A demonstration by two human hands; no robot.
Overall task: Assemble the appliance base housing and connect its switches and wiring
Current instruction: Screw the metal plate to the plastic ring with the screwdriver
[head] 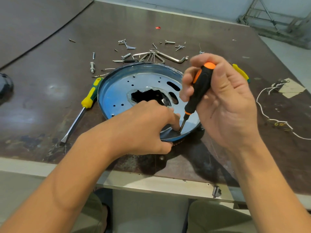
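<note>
A round shiny metal base housing (117,91), with a ragged hole in its middle and several small holes, lies on the table in front of me. My right hand (223,101) grips a black and orange screwdriver (200,88), its tip set on a screw (179,132) at the housing's near rim. My left hand (143,126) holds that near rim, thumb under the edge and a finger beside the screwdriver tip. White wiring (269,118) with small terminals lies on the table to the right.
A yellow and green flat screwdriver (79,113) lies left of the housing; another yellow handle (240,72) shows behind my right hand. Loose screws and bolts (127,46) and hex keys (168,57) are scattered behind the housing. A dark object (5,86) sits at the far left. The table edge (151,182) is near me.
</note>
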